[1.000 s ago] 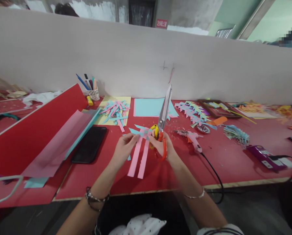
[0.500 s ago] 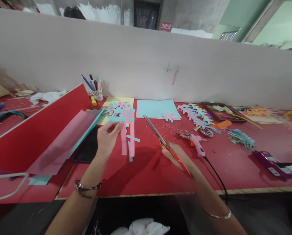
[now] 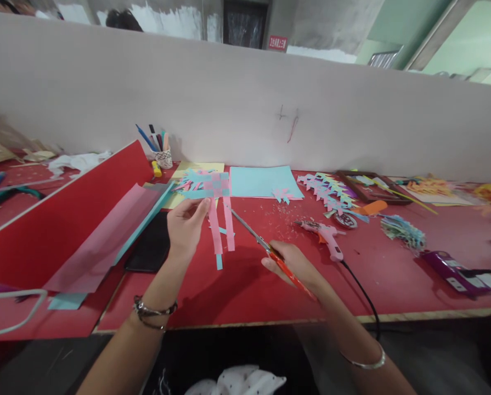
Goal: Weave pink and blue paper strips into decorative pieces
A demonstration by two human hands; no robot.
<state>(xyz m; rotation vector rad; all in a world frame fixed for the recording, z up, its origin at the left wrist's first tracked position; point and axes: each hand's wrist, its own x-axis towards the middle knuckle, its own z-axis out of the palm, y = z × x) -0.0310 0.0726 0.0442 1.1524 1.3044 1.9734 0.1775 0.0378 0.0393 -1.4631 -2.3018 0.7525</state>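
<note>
My left hand point(image 3: 186, 224) is closed on a woven piece of pink and light blue paper strips point(image 3: 217, 203), held up above the red table point(image 3: 245, 291). Two long pink strips hang down from the weave. My right hand point(image 3: 291, 265) grips orange-handled scissors point(image 3: 265, 248). Their blades point up and left, with the tips close to the hanging pink strips.
A big red sheet with pink and blue paper point(image 3: 76, 219) leans at left, over a black phone point(image 3: 148, 249). A pen cup point(image 3: 162, 156), yellow and light blue sheets point(image 3: 264, 181), cut paper shapes point(image 3: 327, 189), a pink glue gun point(image 3: 326, 236) with cord, and a purple power strip point(image 3: 451, 269) lie around.
My left hand lifted the woven strips up and left, away from the right hand. The scissors swung down from upright to a low slant, and now their tips have neared the hanging strips.
</note>
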